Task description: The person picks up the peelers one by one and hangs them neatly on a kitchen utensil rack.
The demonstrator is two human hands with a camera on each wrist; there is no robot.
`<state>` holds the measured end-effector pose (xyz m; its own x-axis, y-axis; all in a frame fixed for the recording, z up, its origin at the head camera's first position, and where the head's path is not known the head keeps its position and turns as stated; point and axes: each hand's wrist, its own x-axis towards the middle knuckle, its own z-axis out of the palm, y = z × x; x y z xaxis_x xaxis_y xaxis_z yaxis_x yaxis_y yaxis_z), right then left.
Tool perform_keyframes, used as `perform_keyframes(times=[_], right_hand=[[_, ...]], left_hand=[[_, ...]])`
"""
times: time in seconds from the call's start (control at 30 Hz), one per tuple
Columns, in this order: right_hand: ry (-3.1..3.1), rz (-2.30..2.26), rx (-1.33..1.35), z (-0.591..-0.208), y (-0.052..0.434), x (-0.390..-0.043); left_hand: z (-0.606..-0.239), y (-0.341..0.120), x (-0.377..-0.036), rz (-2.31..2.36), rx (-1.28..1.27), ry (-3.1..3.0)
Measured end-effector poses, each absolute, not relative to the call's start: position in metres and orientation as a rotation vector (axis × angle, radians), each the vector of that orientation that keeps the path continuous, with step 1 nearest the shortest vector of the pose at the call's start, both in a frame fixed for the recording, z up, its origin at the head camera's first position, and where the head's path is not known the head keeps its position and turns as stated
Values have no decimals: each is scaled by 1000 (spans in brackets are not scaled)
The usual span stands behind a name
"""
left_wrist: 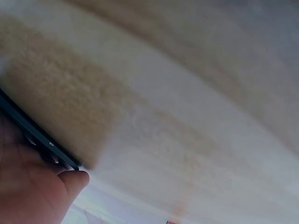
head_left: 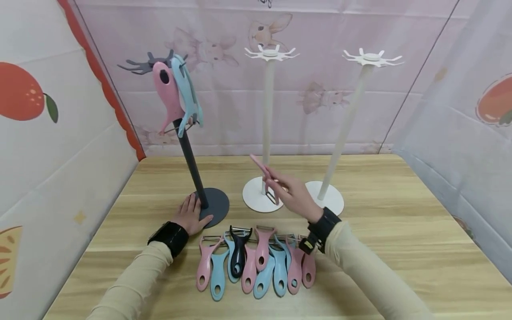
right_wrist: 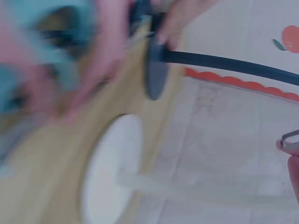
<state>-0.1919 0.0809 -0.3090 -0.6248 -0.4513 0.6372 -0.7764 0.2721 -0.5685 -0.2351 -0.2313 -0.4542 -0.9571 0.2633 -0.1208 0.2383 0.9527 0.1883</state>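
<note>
My left hand (head_left: pixel 188 217) rests with extended fingers on the round base (head_left: pixel 218 208) of the dark grey stand. In the left wrist view its thumb lies by the base's dark edge (left_wrist: pixel 39 135). My right hand (head_left: pixel 295 194) holds a pink peeler (head_left: pixel 260 166) in the air before the middle white stand (head_left: pixel 268 111). Only the held peeler's end (right_wrist: pixel 290 139) and some fingertips show at the right wrist view's edge. From the dark stand's hooks (head_left: pixel 138 66) hang a pink peeler (head_left: pixel 168 95) and light blue peelers (head_left: pixel 185 89).
Several pink and light blue peelers, with one black peeler (head_left: pixel 239 253), lie in a row near the front of the wooden table (head_left: pixel 384 266). Another white stand (head_left: pixel 340 133) rises at the right. A patterned cloth (head_left: pixel 224 106) hangs behind the stands.
</note>
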Motion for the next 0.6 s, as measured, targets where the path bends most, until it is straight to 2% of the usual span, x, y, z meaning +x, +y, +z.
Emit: perform_keyframes(times=[0.43,0.6], right_hand=[[-2006,1808,913,-246,24,-240],[-1949,1888,849,-233,10,-273]], left_hand=[[-462,-234,-240,219,377,2989],[-461,-233,-239,213,364,2968]])
